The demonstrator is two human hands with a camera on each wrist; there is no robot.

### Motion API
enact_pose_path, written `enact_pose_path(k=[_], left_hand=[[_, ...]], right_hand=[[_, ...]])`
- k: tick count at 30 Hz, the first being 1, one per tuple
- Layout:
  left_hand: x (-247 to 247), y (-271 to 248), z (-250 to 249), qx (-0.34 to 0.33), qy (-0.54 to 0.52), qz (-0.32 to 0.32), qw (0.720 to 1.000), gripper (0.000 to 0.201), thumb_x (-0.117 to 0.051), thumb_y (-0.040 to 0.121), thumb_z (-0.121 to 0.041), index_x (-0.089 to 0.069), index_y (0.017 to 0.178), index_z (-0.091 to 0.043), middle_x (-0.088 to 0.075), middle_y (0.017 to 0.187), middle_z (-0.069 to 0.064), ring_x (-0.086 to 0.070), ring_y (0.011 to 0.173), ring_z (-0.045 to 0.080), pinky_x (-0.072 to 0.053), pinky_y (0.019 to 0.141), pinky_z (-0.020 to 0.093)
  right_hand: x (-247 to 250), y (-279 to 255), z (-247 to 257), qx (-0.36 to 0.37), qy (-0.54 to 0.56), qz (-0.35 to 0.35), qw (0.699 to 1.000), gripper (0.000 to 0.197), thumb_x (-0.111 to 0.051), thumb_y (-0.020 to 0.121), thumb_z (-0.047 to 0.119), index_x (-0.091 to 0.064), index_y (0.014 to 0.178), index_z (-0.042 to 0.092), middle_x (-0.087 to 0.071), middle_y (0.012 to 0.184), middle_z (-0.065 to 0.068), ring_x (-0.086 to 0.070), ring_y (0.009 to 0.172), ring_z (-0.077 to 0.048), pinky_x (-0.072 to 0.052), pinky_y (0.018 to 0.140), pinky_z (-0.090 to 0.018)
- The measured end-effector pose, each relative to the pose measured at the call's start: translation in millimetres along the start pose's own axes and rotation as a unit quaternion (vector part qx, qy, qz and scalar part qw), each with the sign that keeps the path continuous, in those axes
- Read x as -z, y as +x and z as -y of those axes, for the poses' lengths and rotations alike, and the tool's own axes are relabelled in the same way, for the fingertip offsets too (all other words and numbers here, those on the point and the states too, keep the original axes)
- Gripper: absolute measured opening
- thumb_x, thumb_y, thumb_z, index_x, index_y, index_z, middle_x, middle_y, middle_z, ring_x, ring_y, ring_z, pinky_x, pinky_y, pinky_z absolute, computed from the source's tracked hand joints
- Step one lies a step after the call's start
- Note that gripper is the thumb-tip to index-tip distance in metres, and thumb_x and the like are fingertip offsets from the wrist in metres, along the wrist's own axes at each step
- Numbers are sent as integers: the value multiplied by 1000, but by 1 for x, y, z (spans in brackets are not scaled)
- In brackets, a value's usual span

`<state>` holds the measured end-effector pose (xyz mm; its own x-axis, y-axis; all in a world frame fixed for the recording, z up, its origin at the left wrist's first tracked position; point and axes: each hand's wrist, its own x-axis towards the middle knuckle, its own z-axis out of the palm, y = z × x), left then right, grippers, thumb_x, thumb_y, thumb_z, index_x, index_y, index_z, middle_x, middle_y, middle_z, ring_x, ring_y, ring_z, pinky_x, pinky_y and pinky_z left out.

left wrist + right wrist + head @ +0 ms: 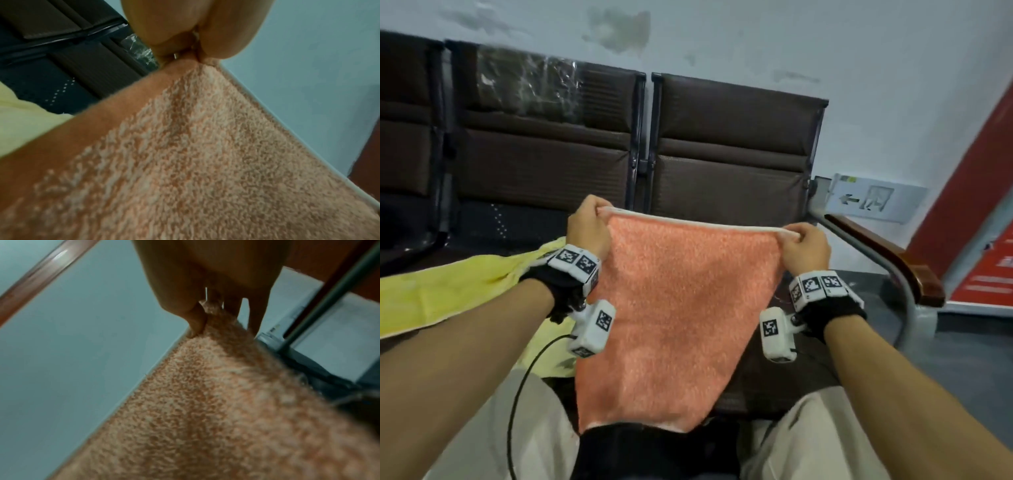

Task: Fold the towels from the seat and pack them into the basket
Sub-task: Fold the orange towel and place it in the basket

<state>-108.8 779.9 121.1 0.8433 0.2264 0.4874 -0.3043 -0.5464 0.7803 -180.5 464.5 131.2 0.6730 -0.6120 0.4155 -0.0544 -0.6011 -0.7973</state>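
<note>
An orange towel (681, 308) hangs in the air in front of me, stretched between both hands by its top edge. My left hand (587, 226) pinches the top left corner, and the left wrist view shows thumb and finger closed on that orange towel (205, 162) corner. My right hand (804, 246) pinches the top right corner, seen close up on the orange towel (236, 410) in the right wrist view. The lower edge hangs down to my lap. A yellow towel (448, 291) lies spread on the seat at the left. No basket is in view.
A row of dark brown seats (722, 144) stands against a pale wall. A wooden armrest (893, 260) on a grey metal frame ends the row at the right. A red panel (983, 219) leans beyond it. A black cable (520, 383) hangs from my left wrist.
</note>
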Motion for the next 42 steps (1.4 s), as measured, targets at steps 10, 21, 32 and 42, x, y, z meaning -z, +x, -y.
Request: enact_pose_path(k=[10, 21, 32, 42], left_hand=[[-60, 5, 64, 55, -7, 54, 997, 20, -44, 94, -10, -60, 107, -8, -62, 104, 8, -54, 94, 21, -37, 79, 25], [-109, -24, 74, 102, -47, 184, 976, 21, -44, 96, -21, -61, 102, -9, -61, 99, 4, -54, 95, 19, -37, 82, 26], [-90, -8, 108, 172, 122, 124, 970, 37, -34, 101, -23, -54, 110, 7, -57, 115, 30, -51, 104, 43, -38, 80, 40], [-84, -8, 76, 207, -127, 97, 965, 16, -52, 91, -18, -66, 98, -14, -63, 106, 3, -55, 97, 19, -43, 85, 30]], right_hand=[[-60, 17, -62, -46, -22, 63, 997, 14, -71, 82, 25, -73, 92, 16, -64, 82, 0, -56, 79, -13, -38, 73, -21], [-91, 1, -54, -58, -30, 231, 971, 7, -66, 82, 18, -69, 88, 19, -68, 84, -2, -62, 71, -14, -51, 66, -27], [-64, 7, -76, -89, -109, 162, 977, 13, -61, 88, 17, -73, 87, 20, -66, 83, -3, -61, 87, -18, -44, 79, -25], [-76, -7, -44, -236, 243, 318, 885, 21, -54, 92, 6, -72, 81, 7, -58, 63, -7, -51, 42, -8, -46, 38, -18]])
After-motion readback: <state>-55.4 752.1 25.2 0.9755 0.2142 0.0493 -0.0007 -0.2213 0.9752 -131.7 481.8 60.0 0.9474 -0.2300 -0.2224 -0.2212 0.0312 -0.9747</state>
